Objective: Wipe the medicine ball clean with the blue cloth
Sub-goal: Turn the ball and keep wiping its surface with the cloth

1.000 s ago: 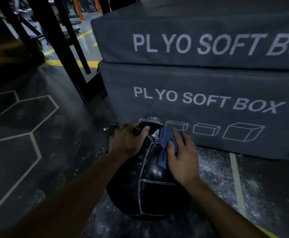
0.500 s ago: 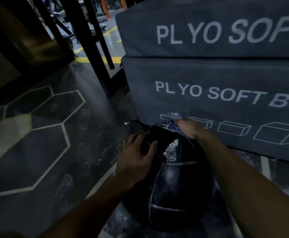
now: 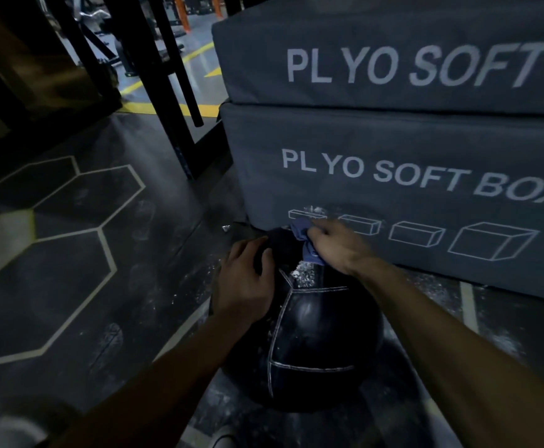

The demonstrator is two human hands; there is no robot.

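The right hand grips the blue cloth on the ball top; the left hand, fingers spread, steadies it. White specks remain, so wiping looks unfinished.

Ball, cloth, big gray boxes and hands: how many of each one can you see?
Ball: 1
Cloth: 1
Gray boxes: 2, the top box stacked on the bottom box
Hands: 2, the left hand resting on the ball, the right hand holding the cloth
Total: 6
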